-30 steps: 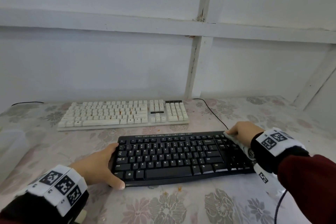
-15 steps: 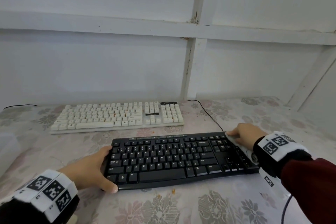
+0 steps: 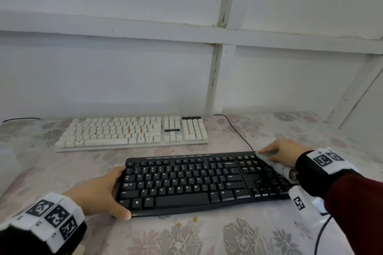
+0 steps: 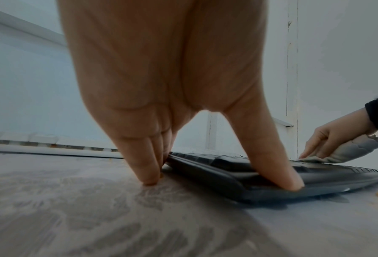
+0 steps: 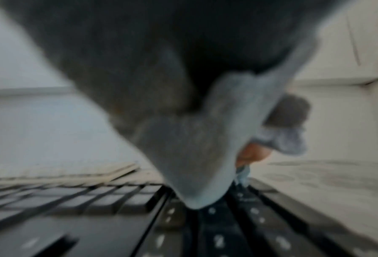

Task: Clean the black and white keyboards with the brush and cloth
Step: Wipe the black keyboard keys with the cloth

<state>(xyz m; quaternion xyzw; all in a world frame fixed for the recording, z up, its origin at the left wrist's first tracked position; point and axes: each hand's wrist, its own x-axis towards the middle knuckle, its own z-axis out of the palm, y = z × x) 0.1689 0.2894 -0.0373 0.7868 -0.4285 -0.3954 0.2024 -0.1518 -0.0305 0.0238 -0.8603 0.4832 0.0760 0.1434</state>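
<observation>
The left hand (image 3: 97,194) clamps the near-left corner of the black keyboard (image 3: 186,184): thumb laid along its front lip, fingers (image 4: 146,167) pressed against its left end with their tips down on the tabletop (image 3: 207,236). That looks like a brace, so the light plastic board does not skate across the smooth, flower-printed covering while it is rubbed. The board is low and gently curved at the front, with matt black keys and white legends.

Beyond it, well apart from both hands, the white keyboard (image 3: 132,132) lies parallel near the wall; its tall cream keycaps show small orange specks between them, so it probably waits its turn. A few orange crumbs (image 3: 194,218) sit on the tabletop just in front of the black board.

At the far-right corner the right hand (image 3: 279,153) holds a pale grey cloth (image 3: 275,166), soft and bunched, its fingers (image 4: 311,149) pressing the leading fold flat onto the number-pad keys while the loose end trails back under the wrist. Fingertip pressure likely pushes the fabric into the key gaps. A thin black cable (image 3: 238,132) runs off from that corner. No brush is in view.
</observation>
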